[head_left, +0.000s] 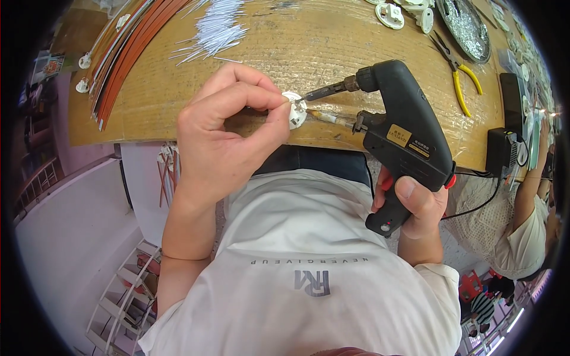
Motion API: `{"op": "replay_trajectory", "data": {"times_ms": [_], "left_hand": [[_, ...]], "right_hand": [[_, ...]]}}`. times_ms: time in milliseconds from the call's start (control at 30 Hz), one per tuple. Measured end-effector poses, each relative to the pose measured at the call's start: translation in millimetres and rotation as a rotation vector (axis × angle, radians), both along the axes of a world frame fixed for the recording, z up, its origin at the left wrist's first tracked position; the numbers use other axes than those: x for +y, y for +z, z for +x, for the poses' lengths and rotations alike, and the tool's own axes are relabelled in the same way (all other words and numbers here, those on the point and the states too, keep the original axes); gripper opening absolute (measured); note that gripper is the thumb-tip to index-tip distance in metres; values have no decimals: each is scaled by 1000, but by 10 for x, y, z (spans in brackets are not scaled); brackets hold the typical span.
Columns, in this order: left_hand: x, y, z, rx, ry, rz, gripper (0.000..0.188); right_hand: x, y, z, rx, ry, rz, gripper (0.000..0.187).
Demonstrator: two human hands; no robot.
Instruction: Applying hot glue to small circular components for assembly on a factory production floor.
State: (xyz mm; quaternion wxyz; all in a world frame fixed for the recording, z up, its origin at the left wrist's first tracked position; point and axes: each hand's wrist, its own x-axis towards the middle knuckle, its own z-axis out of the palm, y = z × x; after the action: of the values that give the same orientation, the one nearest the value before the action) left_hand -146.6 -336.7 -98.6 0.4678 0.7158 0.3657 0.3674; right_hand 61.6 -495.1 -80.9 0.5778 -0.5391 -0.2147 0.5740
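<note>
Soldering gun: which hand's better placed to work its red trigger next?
Right, I'd say: the right hand grips the soldering gun by its handle, close to the red trigger. The left hand seems worse placed, fingertips pinched at the white disc.

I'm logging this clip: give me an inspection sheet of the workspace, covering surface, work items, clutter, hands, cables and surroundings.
Surface: wood-grain table, glossy and scuffed.
Work items: white disc near the table's front edge; black soldering gun, its tip at the disc.
Clutter: reddish-brown strips, a pile of thin white sticks, yellow-handled pliers, metal dish, white fittings.
Left hand: fingers pinched at the disc's edge; anything between them is too small to tell.
Right hand: wrapped around the gun's handle.
Cables: black cord near the right hand; its near end is hidden.
Surroundings: another person at right; white rack at lower left.
</note>
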Motion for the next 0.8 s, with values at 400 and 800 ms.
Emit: {"op": "replay_trajectory", "data": {"times_ms": [400,800], "left_hand": [[5,-18,7,-14,-9,33,9],[31,-14,-29,30,-78,90,11]], "right_hand": [[47,45,-128,-65,-234,-22,51],[11,8,-78,-68,-199,42,59]]}}
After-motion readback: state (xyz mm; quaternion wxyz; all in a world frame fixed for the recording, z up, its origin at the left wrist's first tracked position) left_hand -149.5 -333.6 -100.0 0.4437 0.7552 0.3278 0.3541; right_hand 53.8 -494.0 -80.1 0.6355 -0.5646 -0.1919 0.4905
